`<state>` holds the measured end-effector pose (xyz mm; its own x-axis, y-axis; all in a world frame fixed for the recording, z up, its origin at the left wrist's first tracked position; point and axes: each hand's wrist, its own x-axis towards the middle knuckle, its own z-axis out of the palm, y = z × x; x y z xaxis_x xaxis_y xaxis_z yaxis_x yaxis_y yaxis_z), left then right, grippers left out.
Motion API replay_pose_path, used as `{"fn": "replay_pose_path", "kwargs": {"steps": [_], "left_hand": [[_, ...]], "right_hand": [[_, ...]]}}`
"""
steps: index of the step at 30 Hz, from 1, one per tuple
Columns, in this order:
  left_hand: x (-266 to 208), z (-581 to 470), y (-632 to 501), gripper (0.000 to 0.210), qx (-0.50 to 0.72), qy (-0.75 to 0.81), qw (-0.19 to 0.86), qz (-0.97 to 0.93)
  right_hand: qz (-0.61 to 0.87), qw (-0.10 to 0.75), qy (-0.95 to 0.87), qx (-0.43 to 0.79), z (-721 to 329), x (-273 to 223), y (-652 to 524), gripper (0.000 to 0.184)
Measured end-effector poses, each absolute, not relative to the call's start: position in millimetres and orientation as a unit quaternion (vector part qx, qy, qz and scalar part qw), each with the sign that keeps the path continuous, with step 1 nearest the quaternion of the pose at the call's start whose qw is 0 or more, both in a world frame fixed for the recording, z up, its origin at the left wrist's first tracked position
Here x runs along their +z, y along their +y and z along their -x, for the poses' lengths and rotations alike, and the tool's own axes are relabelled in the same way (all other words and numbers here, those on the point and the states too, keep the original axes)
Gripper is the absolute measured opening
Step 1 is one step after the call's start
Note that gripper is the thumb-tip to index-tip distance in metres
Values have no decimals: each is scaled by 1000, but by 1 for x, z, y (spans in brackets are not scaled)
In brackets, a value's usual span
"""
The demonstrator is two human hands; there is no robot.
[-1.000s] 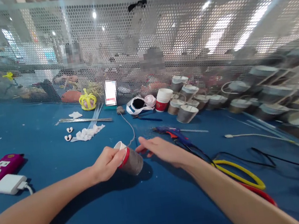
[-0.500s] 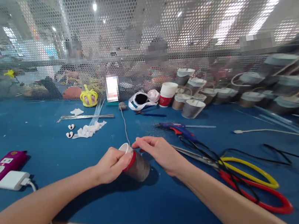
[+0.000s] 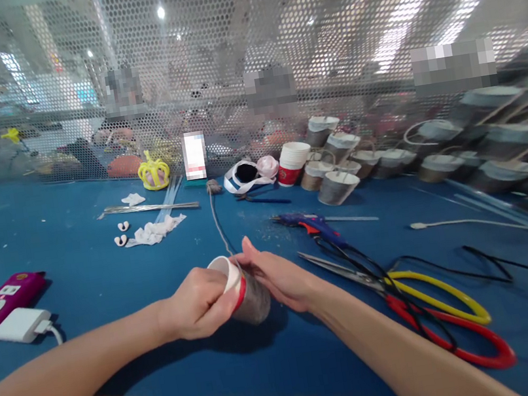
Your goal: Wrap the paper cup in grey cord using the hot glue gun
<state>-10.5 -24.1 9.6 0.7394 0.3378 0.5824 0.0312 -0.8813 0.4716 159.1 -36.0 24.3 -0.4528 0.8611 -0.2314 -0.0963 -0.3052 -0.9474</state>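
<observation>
A paper cup, wrapped in grey yarn on its lower part, lies tilted between my hands. Its white rim faces up and left, and a red band shows below the rim. My left hand grips the rim, fingers inside and thumb outside. Against the cup's right side is my right hand, thumb raised, its fingertips at the grey yarn strand and partly hidden behind the cup. That strand runs back to a small yarn ball.
Scissors with red and yellow handles and a blue glue gun lie to the right with black cable. Behind are stacked paper cups and several grey wrapped cups. A purple power strip sits left. Perforated mesh closes the back.
My right hand has shifted from pinching near the rim to lying along the cup's side, thumb now raised. The cup has moved slightly right, and its opening shows more.
</observation>
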Motion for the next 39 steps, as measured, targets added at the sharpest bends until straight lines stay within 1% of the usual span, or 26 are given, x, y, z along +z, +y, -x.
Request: {"fn": "replay_pose_path", "kwargs": {"steps": [3, 5, 7, 13, 18, 20, 23, 25, 27, 33, 39], "left_hand": [[9, 10, -24, 28, 325, 121, 244, -906], [8, 10, -23, 30, 313, 147, 269, -899], [9, 10, -23, 31, 302, 161, 284, -895], [9, 8, -23, 32, 292, 189, 310, -885], [9, 8, -23, 35, 282, 202, 311, -885], [11, 8, -23, 38, 266, 227, 340, -873], [15, 8, -20, 44, 268, 319, 422, -805], [17, 7, -17, 45, 285, 372, 477, -744], [17, 5, -15, 44, 293, 390, 516, -704], [15, 2, -16, 44, 288, 403, 555, -668], [15, 4, -22, 44, 285, 373, 579, -667]], "right_hand": [[382, 393, -459, 699, -157, 26, -39, 33], [400, 429, -456, 669, -156, 27, -39, 24], [408, 448, -464, 646, -156, 27, -40, 18], [380, 442, -549, 599, -154, 27, -43, 10], [381, 435, -594, 559, -152, 28, -46, 4], [393, 457, -595, 531, -152, 29, -46, 6], [413, 504, -575, 494, -154, 31, -46, 11], [425, 514, -565, 485, -156, 32, -47, 14], [441, 507, -575, 466, -157, 32, -47, 15], [496, 472, -627, 371, -158, 31, -46, 16], [522, 462, -628, 347, -158, 26, -42, 15]]}}
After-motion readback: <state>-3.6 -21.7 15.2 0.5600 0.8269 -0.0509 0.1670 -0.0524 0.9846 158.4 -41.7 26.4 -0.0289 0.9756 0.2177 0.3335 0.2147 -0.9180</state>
